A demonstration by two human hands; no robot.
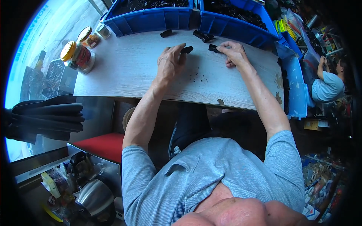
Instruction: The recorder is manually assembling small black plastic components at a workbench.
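Over the middle of the pale wooden table, my left hand is closed on a small black plastic part, whose end sticks out past the fingertips. A little to its right, my right hand pinches another small black part between thumb and fingers. The two parts are apart. Beyond my hands lie more loose black parts, one at the left and a small cluster closer to the bins. Dark crumbs are scattered on the tabletop between my forearms.
Two blue bins, a left one and a right one, hold many black pieces along the far edge. Lidded jars stand at the left. Another blue bin is beside the table's right edge. A person works farther right.
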